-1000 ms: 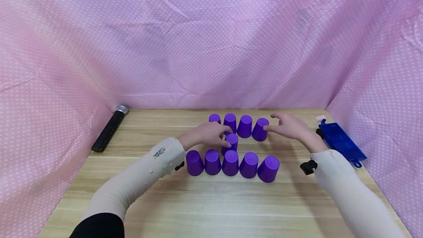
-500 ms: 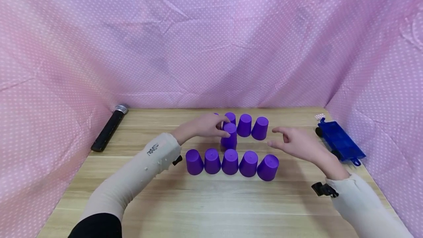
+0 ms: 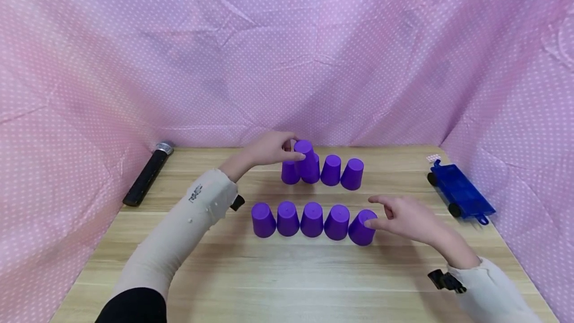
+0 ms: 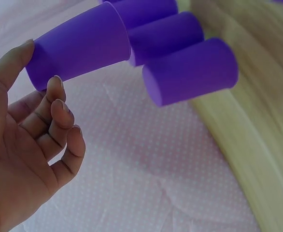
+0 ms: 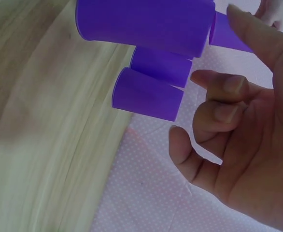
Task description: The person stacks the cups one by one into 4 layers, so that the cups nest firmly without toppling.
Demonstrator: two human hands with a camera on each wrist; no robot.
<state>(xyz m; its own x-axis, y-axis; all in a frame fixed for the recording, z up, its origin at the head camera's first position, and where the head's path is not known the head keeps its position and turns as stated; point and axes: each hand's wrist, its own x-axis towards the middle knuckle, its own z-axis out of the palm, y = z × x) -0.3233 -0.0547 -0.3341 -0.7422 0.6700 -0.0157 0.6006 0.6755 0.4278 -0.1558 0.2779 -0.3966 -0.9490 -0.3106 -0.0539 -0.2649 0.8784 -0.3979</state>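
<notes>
Purple tapered cup (image 3: pixel 307 163) is pinched by left hand (image 3: pixel 271 148); right hand (image 3: pixel 407 219), loosely wide, is beside the end cup (image 3: pixel 361 233) on wood-grained table (image 3: pixel 287 283).

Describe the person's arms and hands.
The left hand and right hand are bare. The left sleeve is cream, with a dark marking, and black cloth higher up; the right sleeve is cream too. A black fitting shows at each wrist.

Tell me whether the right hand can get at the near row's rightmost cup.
Probably yes: the right hand holds nothing and is right beside the rightmost near-row cup, with nothing visible standing between them.
</notes>
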